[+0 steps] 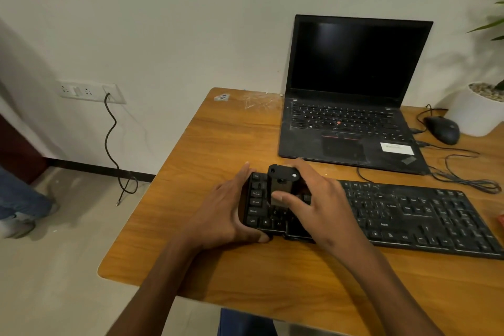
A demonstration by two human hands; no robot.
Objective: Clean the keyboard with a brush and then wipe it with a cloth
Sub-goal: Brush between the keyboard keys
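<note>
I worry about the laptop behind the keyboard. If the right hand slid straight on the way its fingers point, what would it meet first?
Probably not the laptop. The right hand, gripping the brush on the keyboard, points up and left, so the left hand at the keyboard's left end likely comes first; depth is unclear.

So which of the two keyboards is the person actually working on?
The separate black keyboard lying nearest, not the laptop's: both hands touch its left end, left hand, right hand.

An open black laptop (351, 95) stood at one o'clock on the wooden table (218, 144); a black corded mouse (443, 129) and white plant pot (476, 109) sat at two o'clock.
</note>
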